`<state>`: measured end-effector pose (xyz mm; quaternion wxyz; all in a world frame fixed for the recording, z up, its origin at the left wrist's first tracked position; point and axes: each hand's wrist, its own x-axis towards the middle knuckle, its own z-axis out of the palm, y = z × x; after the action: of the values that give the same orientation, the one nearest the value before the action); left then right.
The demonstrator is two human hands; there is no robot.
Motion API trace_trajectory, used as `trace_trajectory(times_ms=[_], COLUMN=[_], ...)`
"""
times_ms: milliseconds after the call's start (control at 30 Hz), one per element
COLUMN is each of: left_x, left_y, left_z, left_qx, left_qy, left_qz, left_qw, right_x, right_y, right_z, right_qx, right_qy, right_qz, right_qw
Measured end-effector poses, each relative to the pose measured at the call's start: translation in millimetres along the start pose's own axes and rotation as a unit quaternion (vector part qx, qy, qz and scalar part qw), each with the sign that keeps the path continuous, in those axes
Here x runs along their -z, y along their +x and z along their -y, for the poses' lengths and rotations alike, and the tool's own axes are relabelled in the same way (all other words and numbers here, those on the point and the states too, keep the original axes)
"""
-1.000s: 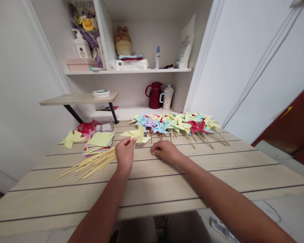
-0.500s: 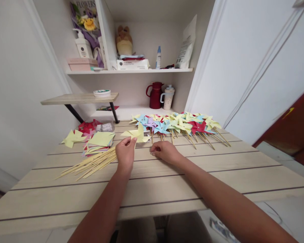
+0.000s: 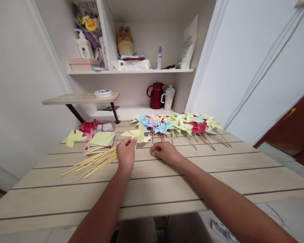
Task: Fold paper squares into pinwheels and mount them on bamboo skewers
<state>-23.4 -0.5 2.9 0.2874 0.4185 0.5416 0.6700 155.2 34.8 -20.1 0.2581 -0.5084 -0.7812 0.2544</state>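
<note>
My left hand (image 3: 126,154) pinches the near edge of a yellow paper pinwheel (image 3: 138,134), which lies flat on the wooden table (image 3: 167,189). My right hand (image 3: 164,152) rests just right of it. Its fingers are curled together with the tips down on the table, and nothing shows in them. A bundle of bamboo sticks (image 3: 91,163) lies to the left of my left hand. Behind the sticks sits a stack of coloured paper squares (image 3: 100,140) with a yellow one on top.
A row of several finished pinwheels on sticks (image 3: 178,125) lies across the table's back right. Cut yellow paper (image 3: 72,137) and red paper (image 3: 87,126) lie at the back left. A red jug (image 3: 155,95) and a cup (image 3: 168,97) stand on the shelf behind.
</note>
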Motion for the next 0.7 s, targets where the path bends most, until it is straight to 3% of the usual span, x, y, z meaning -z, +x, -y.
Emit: trace_trajectory(times_ms=[700], left_x=[-0.6], left_y=[2.9], left_z=[4.0], left_qx=[0.005], left_qy=[-0.013], left_qz=[0.0], left_qw=[1.0], right_x=[-7.0], right_y=[0.3], right_z=[2.8], right_qx=[0.002], right_qy=[0.006], right_qz=[-0.009], right_qw=[1.0])
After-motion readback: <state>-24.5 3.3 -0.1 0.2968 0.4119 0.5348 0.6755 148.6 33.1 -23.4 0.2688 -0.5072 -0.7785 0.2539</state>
